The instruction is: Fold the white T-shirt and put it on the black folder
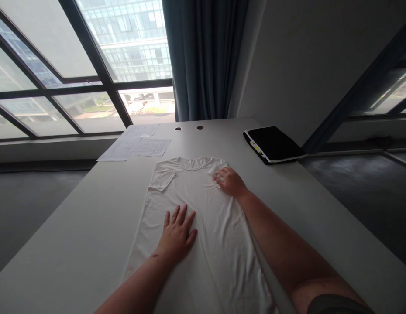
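A white short-sleeved T-shirt lies spread on the table, its neckline at the far end and its lower part running out of view toward me. The sleeve on the left is folded inward over the shirt's front. My left hand rests flat on the middle of the shirt with fingers spread. Up at the shirt's right shoulder, my right hand has its fingers bent and closed on the sleeve fabric, which it partly hides. Wrinkles run down the right side of the shirt.
The white table reaches toward the window. Printed papers lie at its far left, and a black folder-like case at the far right. Two round cable holes pierce the far end. A blue curtain hangs behind.
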The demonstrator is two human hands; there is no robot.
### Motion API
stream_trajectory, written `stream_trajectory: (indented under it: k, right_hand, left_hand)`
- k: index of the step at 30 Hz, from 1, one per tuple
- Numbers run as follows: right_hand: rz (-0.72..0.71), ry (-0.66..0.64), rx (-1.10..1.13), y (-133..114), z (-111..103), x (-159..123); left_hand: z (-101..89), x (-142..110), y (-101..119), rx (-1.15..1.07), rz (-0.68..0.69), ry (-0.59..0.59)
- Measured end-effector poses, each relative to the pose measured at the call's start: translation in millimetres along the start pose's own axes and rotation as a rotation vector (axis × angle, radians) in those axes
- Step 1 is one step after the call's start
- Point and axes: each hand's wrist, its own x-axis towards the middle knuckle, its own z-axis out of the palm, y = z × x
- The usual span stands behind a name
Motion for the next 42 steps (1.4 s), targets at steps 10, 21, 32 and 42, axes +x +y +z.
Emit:
stream_trajectory:
  k: [10,21,32,42]
  right_hand:
    - [0.001,-0.082,-0.095,-16.6,-0.6,6.1]
    - [0.044,-0.154,-0.119,-24.5,5.5,19.8]
    - [-0.038,-0.086,0.096,-21.0,12.5,17.4]
    - [-0.084,-0.439,-0.08,-15.7,27.6,15.0]
  left_hand:
    - [0.1,0.2,1.3,-0.015,0.011,0.011]
    - [9.3,0.0,-2.4,0.018,0.057,0.093]
    - [8.5,0.1,-3.8,0.0,0.073,0.084]
    - [-0.1,0.1,-0.1,-0.008,0.049,0.031]
